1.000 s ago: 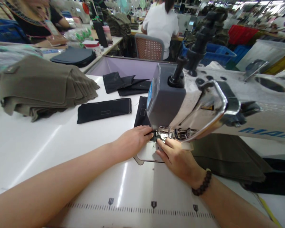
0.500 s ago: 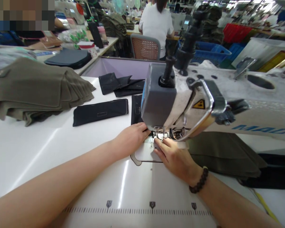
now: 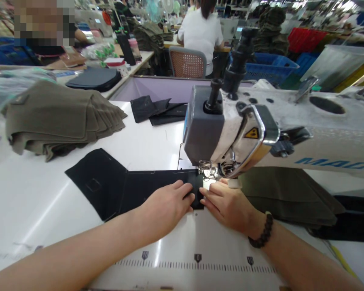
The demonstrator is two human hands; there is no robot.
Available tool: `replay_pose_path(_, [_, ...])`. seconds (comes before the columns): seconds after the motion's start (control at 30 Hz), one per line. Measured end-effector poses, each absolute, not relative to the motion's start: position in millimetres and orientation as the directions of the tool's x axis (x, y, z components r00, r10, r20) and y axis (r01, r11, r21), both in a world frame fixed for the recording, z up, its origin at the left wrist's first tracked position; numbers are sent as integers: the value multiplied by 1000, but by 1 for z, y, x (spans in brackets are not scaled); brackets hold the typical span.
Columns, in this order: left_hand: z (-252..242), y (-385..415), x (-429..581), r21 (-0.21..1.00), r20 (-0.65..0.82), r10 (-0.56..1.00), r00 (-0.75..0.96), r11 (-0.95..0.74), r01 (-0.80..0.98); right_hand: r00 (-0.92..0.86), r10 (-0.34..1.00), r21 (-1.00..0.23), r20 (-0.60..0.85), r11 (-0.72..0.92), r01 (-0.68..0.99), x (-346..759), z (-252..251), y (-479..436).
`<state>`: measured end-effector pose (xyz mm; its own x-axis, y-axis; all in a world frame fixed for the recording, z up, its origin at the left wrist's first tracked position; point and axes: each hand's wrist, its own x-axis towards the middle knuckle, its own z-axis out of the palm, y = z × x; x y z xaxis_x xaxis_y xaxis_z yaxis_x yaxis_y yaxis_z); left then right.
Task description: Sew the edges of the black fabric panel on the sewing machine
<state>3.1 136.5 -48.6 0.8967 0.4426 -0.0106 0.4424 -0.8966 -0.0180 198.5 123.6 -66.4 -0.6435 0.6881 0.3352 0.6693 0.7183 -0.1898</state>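
A black fabric piece [image 3: 115,186] lies flat on the white table [image 3: 48,210], its right end just left of the presser foot [image 3: 210,173] of the sewing machine [image 3: 261,129]. My left hand [image 3: 166,206] presses on the right end of the black piece, fingers together and flat. Beside it, my right hand [image 3: 230,204], with a bead bracelet at the wrist, touches the same edge with its fingertips, right below the presser foot.
A stack of olive fabric pieces [image 3: 57,117] sits at the left. More black pieces [image 3: 160,110] lie at the table's back. Olive cloth [image 3: 285,194] lies under the machine arm at right. A person in white sits on a chair [image 3: 188,62] beyond. A ruler scale [image 3: 197,264] marks the front edge.
The two black pieces behind the machine have been pulled toward me and now lie as one strip in front of the needle. Both hands moved back from the presser foot onto the strip's right end.
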Motion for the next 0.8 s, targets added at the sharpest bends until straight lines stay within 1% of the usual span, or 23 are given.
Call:
replay_pose_path(0.17, [-53,129,-2,104,66,407,911,-911,399,-733,592,-192,335,805,562,201,-62,121])
replay_pose_path(0.3, [-56,126,-5,111,116,411,904,-910,399,-760,572,-191,308,820,540,201,-60,118])
replay_pose_path(0.5, [-58,131,-5,83,102,412,905,-910,405,-713,626,-179,314,777,604,200,-63,119])
replay_pose_path(0.7, [-62,145,-3,106,68,429,901,-901,421,-648,698,-169,305,709,685,199,-65,121])
replay_pose_path(0.8, [-60,154,0,115,39,451,891,-888,445,-591,759,-158,275,642,751,197,-65,123])
